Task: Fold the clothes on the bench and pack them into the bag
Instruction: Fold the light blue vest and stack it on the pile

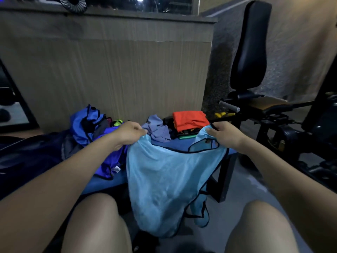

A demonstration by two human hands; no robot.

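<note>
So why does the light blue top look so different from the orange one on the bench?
The light blue top hangs open and spread out, while the orange top is folded into a neat block. The left hand and right hand hold the light blue top up by its shoulders; the orange top lies untouched on a pile at the far end of the bench. The light blue top has dark trim; the orange top looks plain. Both are clothes.
</note>
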